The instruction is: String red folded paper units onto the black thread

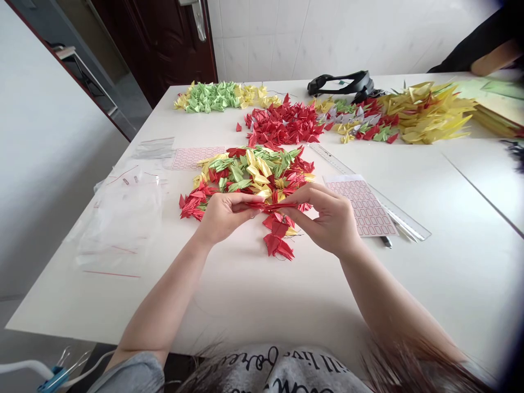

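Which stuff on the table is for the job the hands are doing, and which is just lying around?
Seems part of the job:
red paper, pinched by the left hand and right hand
colourful pile just beyond it

Probably just lying about, as no hand touches them:
ruler
printed sheets
plastic bags

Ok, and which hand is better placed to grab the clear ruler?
Probably the right hand: the ruler lies on its side, while the left hand would have to reach across. Both hold red paper, though.
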The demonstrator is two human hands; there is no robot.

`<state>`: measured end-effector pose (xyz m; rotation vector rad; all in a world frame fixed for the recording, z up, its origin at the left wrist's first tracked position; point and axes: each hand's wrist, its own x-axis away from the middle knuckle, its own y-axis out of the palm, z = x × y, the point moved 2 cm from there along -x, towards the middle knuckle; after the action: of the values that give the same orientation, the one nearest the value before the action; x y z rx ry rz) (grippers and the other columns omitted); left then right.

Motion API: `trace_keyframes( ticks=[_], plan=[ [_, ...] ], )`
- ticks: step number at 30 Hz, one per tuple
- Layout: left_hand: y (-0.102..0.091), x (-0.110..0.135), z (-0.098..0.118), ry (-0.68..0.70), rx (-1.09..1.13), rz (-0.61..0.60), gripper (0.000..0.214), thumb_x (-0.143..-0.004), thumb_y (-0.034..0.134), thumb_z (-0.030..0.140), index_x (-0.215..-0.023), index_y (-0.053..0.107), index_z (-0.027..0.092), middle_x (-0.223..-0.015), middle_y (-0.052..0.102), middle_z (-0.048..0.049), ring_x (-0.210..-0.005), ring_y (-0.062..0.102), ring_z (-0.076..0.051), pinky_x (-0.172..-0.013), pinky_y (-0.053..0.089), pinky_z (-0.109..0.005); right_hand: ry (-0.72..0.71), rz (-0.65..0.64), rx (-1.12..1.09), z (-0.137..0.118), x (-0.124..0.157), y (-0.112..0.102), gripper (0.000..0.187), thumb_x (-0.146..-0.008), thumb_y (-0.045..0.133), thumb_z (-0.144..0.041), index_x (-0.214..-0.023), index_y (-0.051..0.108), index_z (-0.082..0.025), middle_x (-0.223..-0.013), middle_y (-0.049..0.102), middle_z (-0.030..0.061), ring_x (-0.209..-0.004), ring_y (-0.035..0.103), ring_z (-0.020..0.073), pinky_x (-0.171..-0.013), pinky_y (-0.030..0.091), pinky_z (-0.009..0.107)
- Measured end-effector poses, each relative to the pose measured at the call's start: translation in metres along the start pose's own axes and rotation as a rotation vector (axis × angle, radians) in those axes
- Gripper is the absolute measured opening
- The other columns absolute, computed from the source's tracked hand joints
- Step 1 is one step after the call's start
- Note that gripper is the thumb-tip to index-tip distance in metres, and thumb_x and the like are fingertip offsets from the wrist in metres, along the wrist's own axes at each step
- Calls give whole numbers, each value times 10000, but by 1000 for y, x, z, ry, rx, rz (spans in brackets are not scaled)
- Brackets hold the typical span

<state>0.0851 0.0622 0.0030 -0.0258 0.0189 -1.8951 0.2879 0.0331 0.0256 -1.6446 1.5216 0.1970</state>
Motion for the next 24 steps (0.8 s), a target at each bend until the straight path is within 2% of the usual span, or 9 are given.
trace_keyframes(
  ticks=[9,13,19,22,24],
  plan=[
    [0,-1,1,4,21,-8,308,-726,803,303,-988,761,144,-930,761,-101,-875,730,-245,-806,601,-353,51,15,1,1,0,-1,38,-889,636,-212,-903,671,-219,-814,646,37,-738,593,157,-674,495,328],
    [1,-1,0,10,72,-69,282,-754,781,341,-948,747,140,-898,758,-100,-869,731,-246,-849,591,-387,153,24,-96,5,-1,0,57,-894,632,-258,-876,666,-215,-818,595,38,-730,562,152,-647,480,318],
    [1,-1,-4,41,-14,-104,269,-784,745,292,-1007,747,141,-981,751,-106,-925,718,-242,-896,575,-383,208,-11,-162,7,-2,0,89,-894,637,-291,-860,657,-212,-835,568,38,-755,546,149,-667,477,314],
    [2,0,-2,59,-91,-97,283,-800,707,235,-1065,744,144,-1075,734,-116,-972,704,-244,-916,564,-380,205,-26,-159,7,-2,-1,101,-890,646,-308,-862,661,-212,-844,591,44,-779,565,159,-692,491,325],
    [3,1,1,57,-68,-101,282,-807,681,212,-1074,746,149,-1079,733,-114,-978,701,-244,-905,567,-376,230,-45,-185,7,-2,-1,120,-891,648,-325,-873,663,-208,-845,623,51,-790,589,168,-706,509,335]
  ],
)
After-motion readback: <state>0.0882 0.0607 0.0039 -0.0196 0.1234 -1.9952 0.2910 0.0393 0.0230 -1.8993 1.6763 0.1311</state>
